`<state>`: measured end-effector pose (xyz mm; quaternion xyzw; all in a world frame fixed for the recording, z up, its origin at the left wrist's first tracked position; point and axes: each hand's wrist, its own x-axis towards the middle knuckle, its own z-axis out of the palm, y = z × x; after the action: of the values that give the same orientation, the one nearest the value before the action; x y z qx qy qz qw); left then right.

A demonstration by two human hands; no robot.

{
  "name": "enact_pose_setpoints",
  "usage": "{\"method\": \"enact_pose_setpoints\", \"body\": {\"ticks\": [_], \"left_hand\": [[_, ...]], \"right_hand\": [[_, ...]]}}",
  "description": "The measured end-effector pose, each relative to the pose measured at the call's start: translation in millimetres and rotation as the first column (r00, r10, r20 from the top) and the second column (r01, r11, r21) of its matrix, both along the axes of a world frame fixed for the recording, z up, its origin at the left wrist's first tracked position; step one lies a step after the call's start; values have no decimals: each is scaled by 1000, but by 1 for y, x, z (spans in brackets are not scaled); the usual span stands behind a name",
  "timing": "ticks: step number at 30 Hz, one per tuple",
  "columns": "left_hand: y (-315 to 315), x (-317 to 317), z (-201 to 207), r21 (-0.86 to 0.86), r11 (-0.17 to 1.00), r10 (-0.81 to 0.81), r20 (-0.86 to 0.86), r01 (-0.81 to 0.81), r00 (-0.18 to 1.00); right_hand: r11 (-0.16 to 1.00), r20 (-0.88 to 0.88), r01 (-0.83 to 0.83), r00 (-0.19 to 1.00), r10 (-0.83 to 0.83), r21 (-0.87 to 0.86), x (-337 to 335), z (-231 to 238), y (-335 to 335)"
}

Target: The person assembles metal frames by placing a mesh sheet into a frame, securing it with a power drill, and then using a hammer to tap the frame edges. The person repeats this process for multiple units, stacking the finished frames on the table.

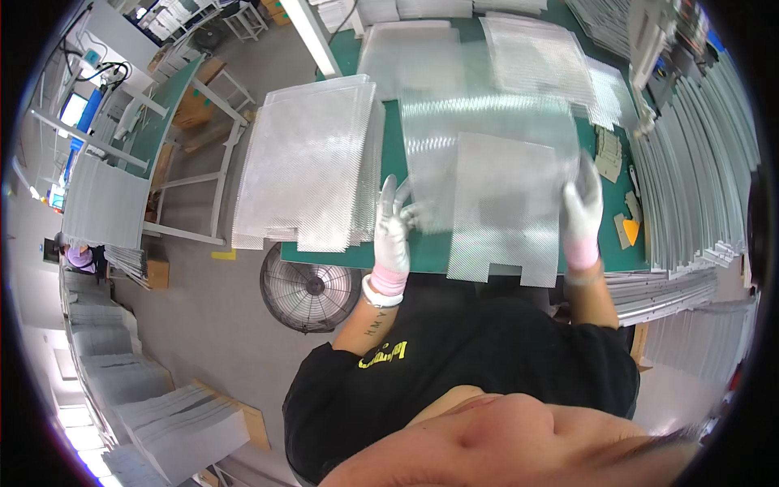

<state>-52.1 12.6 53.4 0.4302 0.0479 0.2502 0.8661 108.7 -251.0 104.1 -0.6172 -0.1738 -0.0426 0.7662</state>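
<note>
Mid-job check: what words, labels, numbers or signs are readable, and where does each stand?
Left forearm: dark tattooed letters, not copied out here.
Black T-shirt: yellow lettering, partly distorted, not copied out here.
Lit screen, far left: too small to read.
Translucent sheets: no readable text.

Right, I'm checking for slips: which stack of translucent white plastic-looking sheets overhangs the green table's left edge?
The stack left of the white-gloved left hand: it juts past that edge; the stacks farther back lie inside it.
</note>
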Motion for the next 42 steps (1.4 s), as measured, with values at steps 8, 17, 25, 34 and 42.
{"method": "enact_pose_setpoints", "body": {"ticks": [8, 17, 25, 34, 42], "left_hand": [[-62, -18, -6, 768, 540, 316, -565, 345, 762], [-79, 1, -12, 989, -109, 423, -44, 100, 905], [-24, -46, 70, 590, 768, 400, -138, -249, 906], [216, -113, 126, 887, 444, 689, -429, 127, 584], [103, -57, 116, 743, -668, 608, 571, -34, 552]], "right_hand": [[818, -16, 121, 987, -157, -563, -107, -76, -70], [688, 182, 212, 976, -117, -694, -96, -67, -84], [825, 102, -41, 988, 118, -564, -85, -33, -77], [55, 246, 243, 966, 77, -969, -64, -88, -68], [722, 250, 229, 965, -80, -653, -60, -74, -71]]}}
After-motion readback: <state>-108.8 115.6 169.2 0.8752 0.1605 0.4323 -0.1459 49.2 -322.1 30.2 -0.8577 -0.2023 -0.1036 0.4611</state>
